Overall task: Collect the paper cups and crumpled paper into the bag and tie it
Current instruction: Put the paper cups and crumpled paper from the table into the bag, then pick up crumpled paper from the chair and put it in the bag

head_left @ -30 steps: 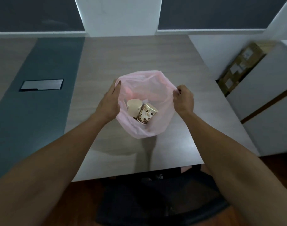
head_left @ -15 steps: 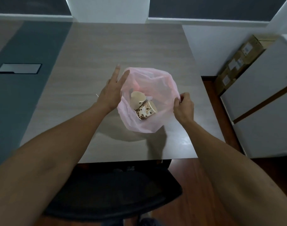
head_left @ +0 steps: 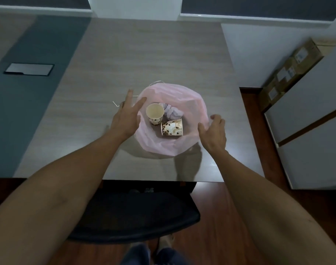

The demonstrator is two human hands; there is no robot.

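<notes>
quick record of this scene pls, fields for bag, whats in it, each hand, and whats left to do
bag: pink bag, mouth wide open, on the table
contents: upright paper cup, paper cup on its side, crumpled paper
left hand: fingers spread, at the bag's left rim
right hand: loosely curled at the right rim; grip unclear
left to do: bag not yet tied

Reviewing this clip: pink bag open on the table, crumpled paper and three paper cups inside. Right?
Not quite. The head view shows two paper cups, one upright and one on its side, with the crumpled paper in the open pink bag on the table.
</notes>
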